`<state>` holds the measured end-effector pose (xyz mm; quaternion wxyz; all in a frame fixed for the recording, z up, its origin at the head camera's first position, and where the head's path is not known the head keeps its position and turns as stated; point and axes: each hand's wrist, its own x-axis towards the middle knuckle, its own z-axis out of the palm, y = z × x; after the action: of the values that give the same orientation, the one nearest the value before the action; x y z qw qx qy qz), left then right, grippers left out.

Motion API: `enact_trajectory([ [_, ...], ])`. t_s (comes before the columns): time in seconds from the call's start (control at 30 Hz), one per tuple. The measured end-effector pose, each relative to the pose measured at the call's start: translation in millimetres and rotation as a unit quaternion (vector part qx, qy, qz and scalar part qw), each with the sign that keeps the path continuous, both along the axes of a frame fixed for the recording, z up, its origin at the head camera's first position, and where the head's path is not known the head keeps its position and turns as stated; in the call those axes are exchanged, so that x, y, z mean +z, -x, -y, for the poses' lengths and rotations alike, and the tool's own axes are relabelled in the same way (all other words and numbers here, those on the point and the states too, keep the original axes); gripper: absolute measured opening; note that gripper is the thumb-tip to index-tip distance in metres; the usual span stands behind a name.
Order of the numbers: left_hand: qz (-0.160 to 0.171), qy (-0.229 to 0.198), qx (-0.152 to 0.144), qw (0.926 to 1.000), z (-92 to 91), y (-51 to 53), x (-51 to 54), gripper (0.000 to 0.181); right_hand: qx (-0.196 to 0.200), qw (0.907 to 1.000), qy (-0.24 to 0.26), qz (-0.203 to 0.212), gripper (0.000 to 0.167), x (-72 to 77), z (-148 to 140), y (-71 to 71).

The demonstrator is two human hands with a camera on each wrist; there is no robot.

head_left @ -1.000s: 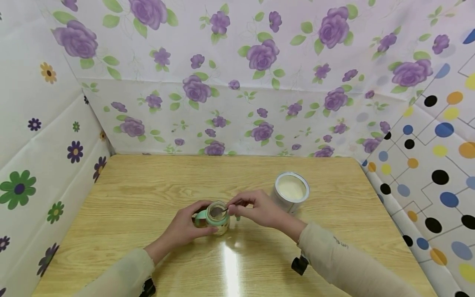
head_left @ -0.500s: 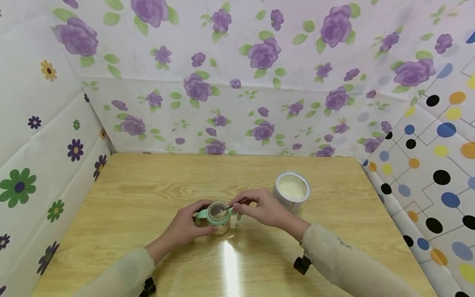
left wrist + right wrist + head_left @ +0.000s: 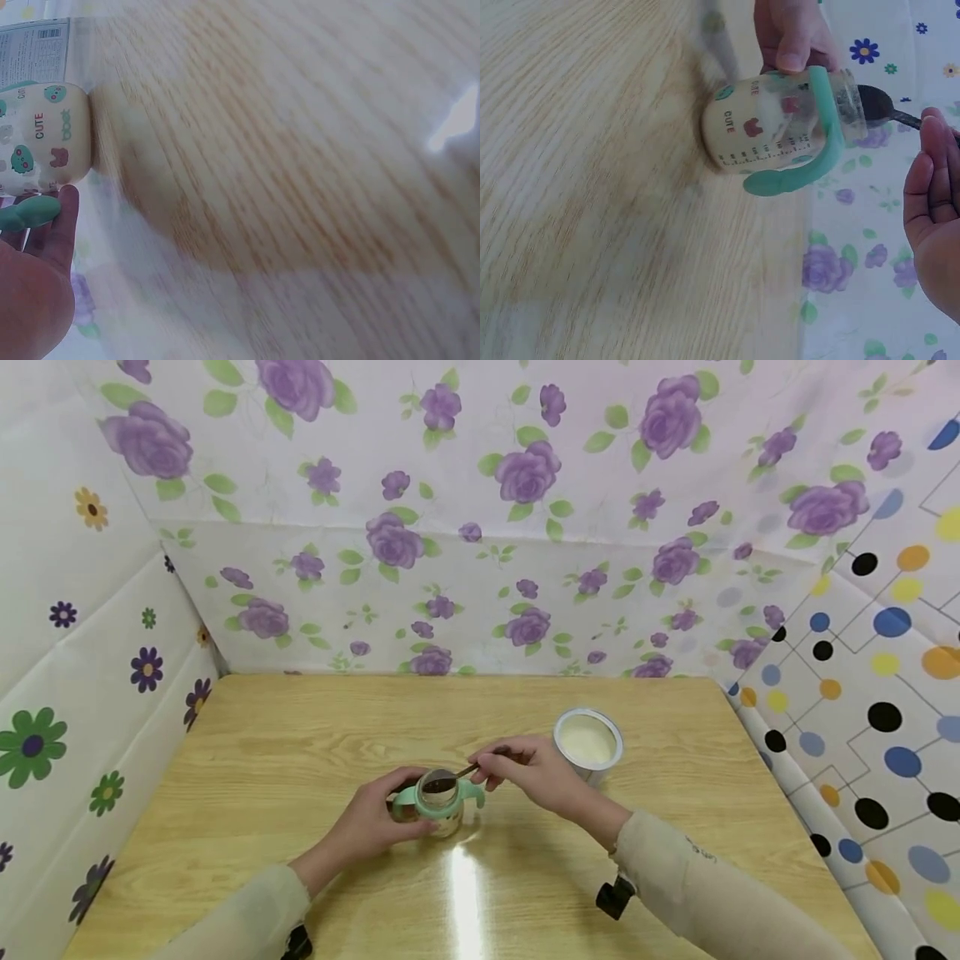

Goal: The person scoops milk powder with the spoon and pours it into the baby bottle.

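Observation:
A clear baby bottle (image 3: 442, 814) with mint-green handles stands uncapped on the table, pale contents inside and printed "CUTE". My left hand (image 3: 375, 814) holds it from the left, thumb in front and fingers behind; in the left wrist view, fingers (image 3: 64, 225) lie beside a green handle (image 3: 34, 212). To the right, my right hand (image 3: 528, 770) pinches a dark spoon (image 3: 468, 769) by its handle. The spoon's bowl (image 3: 875, 104) is at the bottle's mouth, and whether it touches the rim I cannot tell. Contents of the bowl cannot be made out.
An open tin (image 3: 588, 743) of cream-coloured powder stands behind my right hand. The wooden table (image 3: 322, 718) meets a flowered cloth wall (image 3: 480, 602) at the back. Patterned cloth walls also enclose the left and right sides.
The spoon has come up from inside the bottle to its mouth, and my right hand has shifted slightly up and to the right. My left hand and the bottle stay nearly still.

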<state>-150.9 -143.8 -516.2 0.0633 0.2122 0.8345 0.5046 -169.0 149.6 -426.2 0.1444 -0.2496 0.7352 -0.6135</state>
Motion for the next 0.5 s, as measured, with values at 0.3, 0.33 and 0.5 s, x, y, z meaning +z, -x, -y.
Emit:
enact_trajectory([
  [0.3, -0.008, 0.015, 0.003, 0.9998, -0.6, -0.3, 1.3, 0.07, -0.106, 0.9718, 0.167, 0.128, 0.037, 11.3, -33.3, 5.5],
  [0.33, -0.008, 0.017, 0.004, 0.9998, -0.6, -0.2, 1.5, 0.07, -0.117, 0.9677, 0.177, 0.136, 0.036, 13.9, -40.7, 6.0],
  [0.5, -0.002, 0.017, 0.003, 0.9998, -0.5, -0.6, 3.4, 0.07, -0.16, 0.9553, 0.204, 0.141, 0.028, 22.6, -84.4, 9.6],
])
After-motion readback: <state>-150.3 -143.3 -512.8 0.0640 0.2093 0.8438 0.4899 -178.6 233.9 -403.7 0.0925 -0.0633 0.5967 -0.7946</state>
